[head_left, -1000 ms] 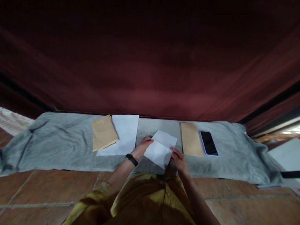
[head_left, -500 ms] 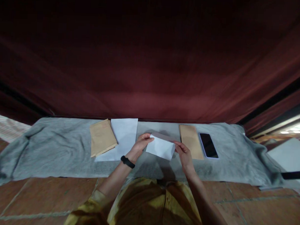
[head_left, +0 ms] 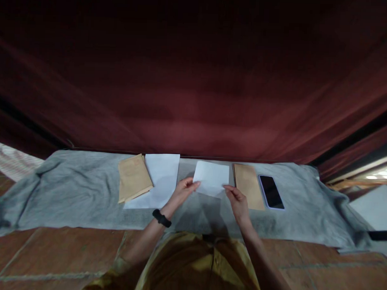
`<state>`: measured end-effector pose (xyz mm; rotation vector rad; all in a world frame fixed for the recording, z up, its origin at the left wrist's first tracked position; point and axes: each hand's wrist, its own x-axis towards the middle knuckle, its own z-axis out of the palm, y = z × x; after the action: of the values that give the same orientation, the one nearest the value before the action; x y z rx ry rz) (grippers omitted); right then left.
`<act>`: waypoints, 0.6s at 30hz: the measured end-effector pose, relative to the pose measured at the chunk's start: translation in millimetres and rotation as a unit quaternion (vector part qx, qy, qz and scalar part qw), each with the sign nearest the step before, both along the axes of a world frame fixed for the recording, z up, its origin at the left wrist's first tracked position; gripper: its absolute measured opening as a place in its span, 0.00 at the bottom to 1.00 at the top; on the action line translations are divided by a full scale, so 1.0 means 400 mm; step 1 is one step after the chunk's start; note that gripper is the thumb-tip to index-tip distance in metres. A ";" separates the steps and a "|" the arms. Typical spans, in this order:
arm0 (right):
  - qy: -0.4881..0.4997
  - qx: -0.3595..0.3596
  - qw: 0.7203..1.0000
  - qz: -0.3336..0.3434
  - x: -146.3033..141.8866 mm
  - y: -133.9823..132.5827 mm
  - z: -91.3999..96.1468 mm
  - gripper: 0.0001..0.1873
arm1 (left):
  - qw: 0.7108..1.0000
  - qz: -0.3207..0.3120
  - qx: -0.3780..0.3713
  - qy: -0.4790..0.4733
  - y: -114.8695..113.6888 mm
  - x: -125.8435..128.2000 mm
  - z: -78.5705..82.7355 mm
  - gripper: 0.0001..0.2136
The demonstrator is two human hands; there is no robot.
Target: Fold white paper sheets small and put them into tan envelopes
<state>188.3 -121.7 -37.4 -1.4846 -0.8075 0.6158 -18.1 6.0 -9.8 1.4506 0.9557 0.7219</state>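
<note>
A white sheet of paper (head_left: 211,177) is held up between my two hands, its face toward me and a crease line showing low across it. My left hand (head_left: 184,191), with a black band on the wrist, pinches the lower left edge. At the lower right edge, my right hand (head_left: 237,200) grips it between thumb and fingers. Larger white paper (head_left: 163,178) lies to the left, partly under brown envelopes (head_left: 134,176). Close to my right hand rests another brown envelope (head_left: 248,185), flat on the cloth.
A phone (head_left: 271,192) with a dark screen and pale case lies right of the envelope. Grey cloth (head_left: 87,188) covers the long surface. Behind it hangs a dark red fabric wall (head_left: 194,132). A white panel (head_left: 373,206) stands at the far right, and floor tiles (head_left: 66,250) run in front.
The white sheet has tilted up and opened out, so more of its face shows. My hands have shifted to its lower edge. The envelopes and phone stay in place.
</note>
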 end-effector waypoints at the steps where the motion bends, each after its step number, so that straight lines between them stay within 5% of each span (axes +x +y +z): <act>1: -0.001 -0.002 1.000 -0.001 -0.002 -0.001 -0.001 0.17 | 1.000 0.011 0.001 0.009 -0.005 0.000 -0.003 0.21; 11: -0.011 0.072 0.997 -0.012 -0.003 0.017 0.060 0.20 | 0.997 0.054 0.022 -0.055 0.000 0.015 0.043 0.19; 15: -0.014 0.035 0.999 -0.032 -0.015 -0.006 0.008 0.28 | 0.994 0.042 0.098 -0.024 -0.026 0.003 -0.019 0.15; 18: -0.068 -0.025 0.997 0.014 -0.020 -0.047 -0.063 0.19 | 0.991 0.026 0.132 0.013 -0.064 -0.021 -0.093 0.07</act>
<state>180.2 -140.7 -62.5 -1.5767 -0.9240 0.5642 -26.5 -19.5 -47.2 1.6744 0.9465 0.8958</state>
